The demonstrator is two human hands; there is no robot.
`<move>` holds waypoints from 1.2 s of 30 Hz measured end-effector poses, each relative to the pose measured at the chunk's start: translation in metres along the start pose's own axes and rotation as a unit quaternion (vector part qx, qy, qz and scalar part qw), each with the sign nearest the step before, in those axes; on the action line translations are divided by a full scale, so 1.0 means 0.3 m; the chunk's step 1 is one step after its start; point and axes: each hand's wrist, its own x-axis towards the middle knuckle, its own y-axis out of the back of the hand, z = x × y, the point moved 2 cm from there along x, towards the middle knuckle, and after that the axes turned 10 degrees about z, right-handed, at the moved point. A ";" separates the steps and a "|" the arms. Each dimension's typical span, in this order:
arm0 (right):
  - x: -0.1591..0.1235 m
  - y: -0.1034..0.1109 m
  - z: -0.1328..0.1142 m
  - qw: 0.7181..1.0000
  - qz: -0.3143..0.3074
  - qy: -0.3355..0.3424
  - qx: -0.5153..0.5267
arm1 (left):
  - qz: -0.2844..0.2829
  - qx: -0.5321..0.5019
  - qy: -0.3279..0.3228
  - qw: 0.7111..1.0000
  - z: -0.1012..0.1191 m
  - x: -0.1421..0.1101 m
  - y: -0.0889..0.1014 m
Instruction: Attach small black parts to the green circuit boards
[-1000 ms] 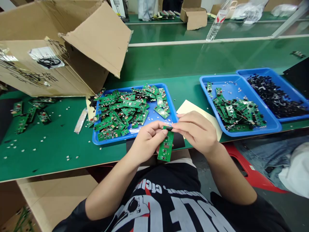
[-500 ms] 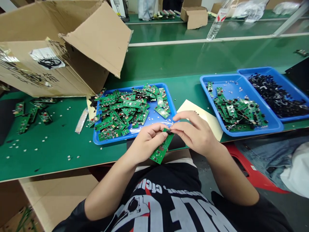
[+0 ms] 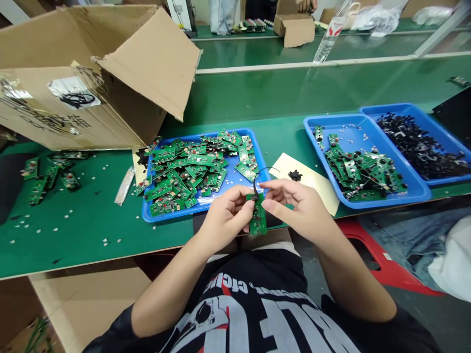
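Note:
Just above my lap, a green circuit board (image 3: pixel 258 220) is pinched between the thumb and fingers of my left hand (image 3: pixel 228 213). A thin black strip (image 3: pixel 255 182) rises from a small black part at the board's upper end and curls to the right. My right hand (image 3: pixel 300 203) is at the board's right side, thumb and forefinger apart, with nothing visible between them. Its thumb tip is close to the board's edge; whether they touch I cannot tell. Behind my hands lies a blue tray (image 3: pixel 262 159) heaped with similar green boards.
Right of me, one blue tray (image 3: pixel 423 192) holds assembled boards and another blue tray (image 3: pixel 405 106) holds black parts. Yellow paper (image 3: pixel 320 189) carries a black cluster (image 3: pixel 295 175). A large carton (image 3: pixel 121 117) stands left; a bottle (image 3: pixel 327 41) leans behind. A co-worker's hand (image 3: pixel 307 5) shows at the back.
The board has turned more upright in my left hand. My right fingers have parted and moved off its upper end, and the curled black strip now shows. A co-worker's hand has appeared at the back.

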 end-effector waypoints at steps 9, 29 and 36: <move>-0.033 -0.050 0.024 0.997 0.051 0.035 0.041 | 0.047 0.220 -0.186 0.957 -0.002 -0.011 0.008; -0.043 -0.048 0.011 0.950 0.154 0.260 -0.076 | 0.029 0.161 -0.140 0.977 -0.024 0.011 0.018; -0.052 -0.029 -0.001 0.942 0.151 0.301 0.008 | 0.105 0.164 -0.280 0.940 -0.008 -0.001 0.023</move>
